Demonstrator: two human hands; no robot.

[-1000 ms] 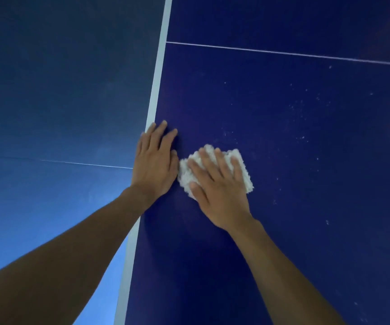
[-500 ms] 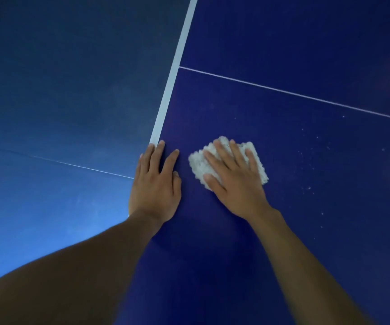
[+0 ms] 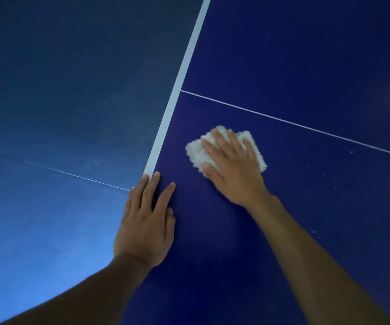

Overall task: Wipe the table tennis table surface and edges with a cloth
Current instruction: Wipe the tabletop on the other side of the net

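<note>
The dark blue table tennis counter (image 3: pixel 306 55) carries a white edge stripe (image 3: pixel 180 76), which runs under my left hand (image 3: pixel 147 221), its grip flat and empty. My right hand (image 3: pixel 233 174), grip spread straight, presses the white nubbly cloth (image 3: pixel 196 153) beneath it. I'd press evenly, sweeping toward the pale specks (image 3: pixel 334 186) right of that grip.

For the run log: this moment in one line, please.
step: wiping table top | right hand: flat on white cloth | left hand: flat over white edge stripe | specks right of cloth
</note>
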